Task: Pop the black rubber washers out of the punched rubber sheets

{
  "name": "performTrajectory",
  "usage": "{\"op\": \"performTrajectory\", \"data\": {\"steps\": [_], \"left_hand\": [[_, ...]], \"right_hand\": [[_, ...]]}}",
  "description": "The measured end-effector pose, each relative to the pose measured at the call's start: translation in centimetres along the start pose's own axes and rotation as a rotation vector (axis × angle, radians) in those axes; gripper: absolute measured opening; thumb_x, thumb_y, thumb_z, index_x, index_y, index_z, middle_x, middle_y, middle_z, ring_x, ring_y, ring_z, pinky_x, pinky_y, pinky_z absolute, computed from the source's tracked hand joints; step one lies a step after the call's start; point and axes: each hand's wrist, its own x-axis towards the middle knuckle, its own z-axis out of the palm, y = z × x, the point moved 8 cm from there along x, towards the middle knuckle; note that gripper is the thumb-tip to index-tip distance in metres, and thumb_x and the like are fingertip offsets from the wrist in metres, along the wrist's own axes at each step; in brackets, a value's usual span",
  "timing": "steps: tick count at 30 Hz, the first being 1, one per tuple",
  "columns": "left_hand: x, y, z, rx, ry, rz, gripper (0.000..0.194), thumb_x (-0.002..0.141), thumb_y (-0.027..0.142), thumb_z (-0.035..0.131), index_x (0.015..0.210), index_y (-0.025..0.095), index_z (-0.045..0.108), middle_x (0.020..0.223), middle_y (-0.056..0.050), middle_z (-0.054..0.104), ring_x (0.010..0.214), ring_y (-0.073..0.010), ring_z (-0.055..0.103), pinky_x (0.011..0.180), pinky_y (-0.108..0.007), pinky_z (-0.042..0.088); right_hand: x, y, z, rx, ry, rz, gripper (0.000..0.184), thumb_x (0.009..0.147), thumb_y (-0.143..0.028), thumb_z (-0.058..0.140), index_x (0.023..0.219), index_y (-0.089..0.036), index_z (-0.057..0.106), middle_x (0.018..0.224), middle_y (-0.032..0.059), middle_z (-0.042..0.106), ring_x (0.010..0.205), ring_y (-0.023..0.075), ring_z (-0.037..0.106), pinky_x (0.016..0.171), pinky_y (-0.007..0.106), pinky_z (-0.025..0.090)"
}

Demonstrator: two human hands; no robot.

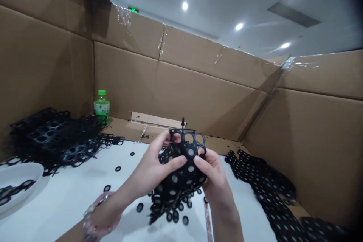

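Observation:
Both hands hold a black die-cut sheet [181, 183] dotted with round discs that have pale grey centres. Along its top edge is a row of empty ring-shaped holes, with a pointed tab sticking up. My left hand [151, 166], with a beaded bracelet [100, 217] on its wrist, pinches the sheet from the left. My right hand [214, 168] grips it from the right. Both thumbs press close to one disc [191, 152] near the top; some fingertips are hidden behind the sheet. Below, several loose black rings [185, 220] lie on the white tabletop [133, 221].
Tangled black lattice scraps [48, 136] are heaped at the left. A white bowl [41, 168] there contains black pieces. Behind stands a green-capped bottle [102, 107]. More dotted black sheets [266, 181] lie at the right. Cardboard walls [198, 87] surround the table; a reddish strip [208, 221] lies in front.

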Motion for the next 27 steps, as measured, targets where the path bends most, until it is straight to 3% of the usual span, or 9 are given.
{"op": "performTrajectory", "data": {"steps": [3, 4, 6, 9, 14, 20, 27], "left_hand": [[-0.9, 3.9, -1.8, 0.412, 0.261, 0.405, 0.052, 0.069, 0.028, 0.068, 0.116, 0.023, 0.047, 0.118, -0.007, 0.049, 0.112, -0.0239, 0.043, 0.097, -0.040, 0.034], [-1.3, 4.8, -1.8, 0.500, 0.283, 0.505, 0.046, 0.069, 0.024, 0.067, 0.113, 0.023, 0.051, 0.115, -0.007, 0.051, 0.109, -0.0234, 0.045, 0.096, -0.039, 0.035], [-1.7, 5.5, -0.9, 0.575, 0.189, 0.612, 0.028, 0.072, 0.019, 0.064, 0.100, 0.023, 0.060, 0.102, -0.005, 0.058, 0.097, -0.0208, 0.052, 0.087, -0.035, 0.041], [-1.5, 5.2, 0.1, 0.470, 0.019, 0.567, 0.014, 0.075, 0.018, 0.061, 0.090, 0.019, 0.063, 0.084, -0.004, 0.065, 0.078, -0.0165, 0.059, 0.071, -0.028, 0.046], [-1.2, 4.6, 0.3, 0.334, -0.034, 0.409, 0.011, 0.075, 0.021, 0.064, 0.085, 0.017, 0.065, 0.078, -0.002, 0.070, 0.069, -0.0140, 0.063, 0.065, -0.023, 0.048], [-1.6, 4.2, 0.7, 0.361, -0.060, 0.331, 0.010, 0.081, 0.020, 0.055, 0.084, 0.018, 0.064, 0.079, 0.000, 0.070, 0.070, -0.0122, 0.064, 0.066, -0.020, 0.048], [-1.3, 3.2, 0.9, 0.362, 0.046, 0.313, 0.017, 0.086, 0.021, 0.046, 0.079, 0.017, 0.062, 0.073, -0.002, 0.068, 0.065, -0.0128, 0.061, 0.062, -0.022, 0.046]], "right_hand": [[-0.2, -0.4, -0.5, -0.166, 0.023, -0.057, 0.019, 0.070, -0.033, 0.068, 0.072, -0.019, 0.055, 0.065, -0.0029, 0.054, 0.058, 0.0102, 0.048, 0.054, 0.020, 0.041], [-0.4, -0.5, -0.7, -0.216, 0.047, -0.071, 0.019, 0.070, -0.034, 0.068, 0.074, -0.019, 0.056, 0.068, -0.0022, 0.056, 0.061, 0.0109, 0.050, 0.057, 0.021, 0.042], [-0.8, -0.8, -1.1, -0.311, 0.097, -0.109, 0.021, 0.069, -0.035, 0.069, 0.080, -0.020, 0.059, 0.078, 0.0000, 0.058, 0.068, 0.0128, 0.053, 0.063, 0.023, 0.044], [-1.5, -1.2, -0.9, -0.435, 0.100, -0.136, 0.021, 0.071, -0.036, 0.067, 0.083, -0.020, 0.061, 0.084, 0.0023, 0.059, 0.074, 0.0149, 0.054, 0.066, 0.025, 0.045], [-2.2, -1.6, 0.0, -0.502, 0.025, -0.147, 0.017, 0.076, -0.035, 0.062, 0.082, -0.019, 0.063, 0.082, 0.0033, 0.061, 0.070, 0.0153, 0.054, 0.062, 0.025, 0.045], [-2.1, -2.1, 0.8, -0.552, 0.005, -0.249, 0.011, 0.076, -0.031, 0.063, 0.080, -0.021, 0.065, 0.084, 0.0039, 0.062, 0.079, 0.0173, 0.056, 0.068, 0.027, 0.046], [-1.1, -1.7, 1.0, -0.486, 0.001, -0.340, 0.010, 0.078, -0.030, 0.060, 0.077, -0.020, 0.062, 0.078, 0.0029, 0.062, 0.073, 0.0163, 0.057, 0.066, 0.027, 0.046]]}}
